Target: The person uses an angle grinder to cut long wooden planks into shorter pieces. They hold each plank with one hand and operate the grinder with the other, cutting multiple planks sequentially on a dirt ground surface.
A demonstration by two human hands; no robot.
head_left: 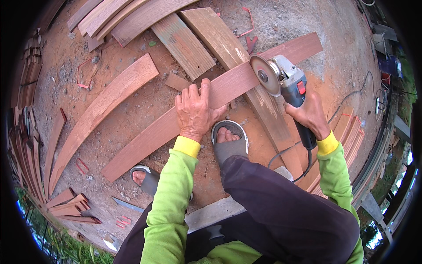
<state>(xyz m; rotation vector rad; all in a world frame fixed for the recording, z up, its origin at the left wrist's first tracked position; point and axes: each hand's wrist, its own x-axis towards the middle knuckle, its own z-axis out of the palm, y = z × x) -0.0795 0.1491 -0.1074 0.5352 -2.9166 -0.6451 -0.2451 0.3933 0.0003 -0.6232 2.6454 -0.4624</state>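
We see a long reddish-brown wooden plank [237, 83], smooth-faced, lying aslant across a weathered board [270, 123] on the ground [127, 123], its upper right end projecting beyond the board's edge. The left hand [193, 108] grasps the plank across its width, fingers over the far edge. The right hand's [310, 110] fingers are wrapped around an angle grinder [292, 86]; its disc overlaps the plank, though we cannot tell whether they touch. The orange-brown, pebbly ground bears stacked planks [31, 66] along its left edge; greenery [74, 251] borders its lower left corner.
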